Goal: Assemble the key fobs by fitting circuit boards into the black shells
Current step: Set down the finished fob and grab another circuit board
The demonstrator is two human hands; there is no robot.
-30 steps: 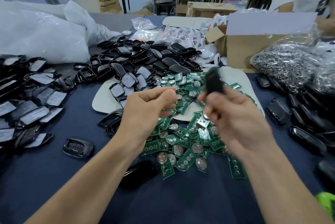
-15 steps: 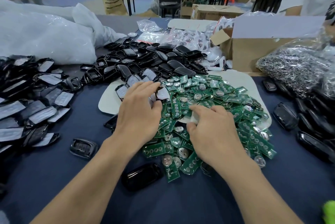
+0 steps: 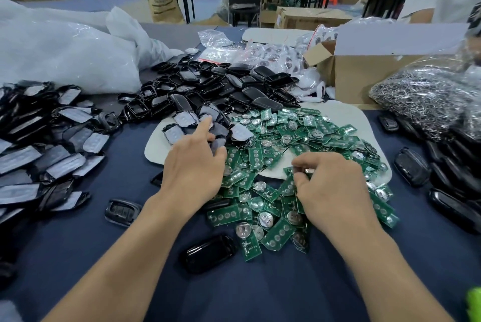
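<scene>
Right hand (image 3: 330, 191) pinches a circuit board (image 3: 289, 171) at centre frame. Left hand (image 3: 192, 165), fingers half-extended (hold unclear), lies nearer the black shells (image 3: 179, 134), just up-frame.

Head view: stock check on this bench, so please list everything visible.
circuit boards: many, green, heaped centre on the mat
mat: one, white, under the boards
empty shells: many, black, behind the boards
padded shells: many, black with grey pads, left
closed shells: several, black, right edge
loose shells: two, black, front left of boards
cardboard box: one, brown, back right
bag of rings: one, silvery, right, beside box
plastic bags: some, white, back left
tablecloth: one, dark blue, underneath everything
left hand: one, over the padded shells
right hand: one, pinching a circuit board on the heap
</scene>
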